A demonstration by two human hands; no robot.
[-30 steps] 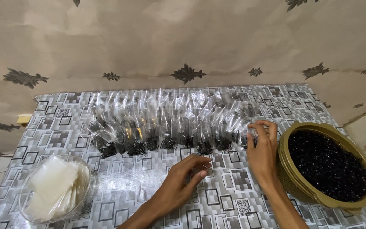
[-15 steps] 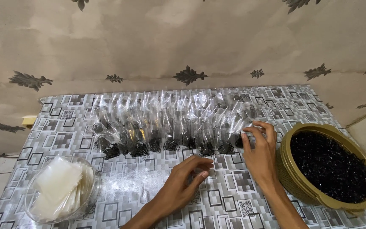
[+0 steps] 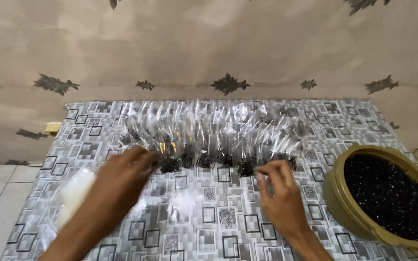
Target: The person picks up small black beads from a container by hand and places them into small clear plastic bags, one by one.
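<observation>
Lying in a row on the patterned table (image 3: pixel 185 227), small clear bags (image 3: pixel 209 133) of dark bits are touched at both ends: the blurred left hand (image 3: pixel 122 176) spread open, nothing clasped; the right hand (image 3: pixel 279 191) pinching the end bag.

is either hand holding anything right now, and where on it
The right hand pinches the near end of a clear bag in the row. The blurred left hand touches the bags; no hold can be told.
</observation>
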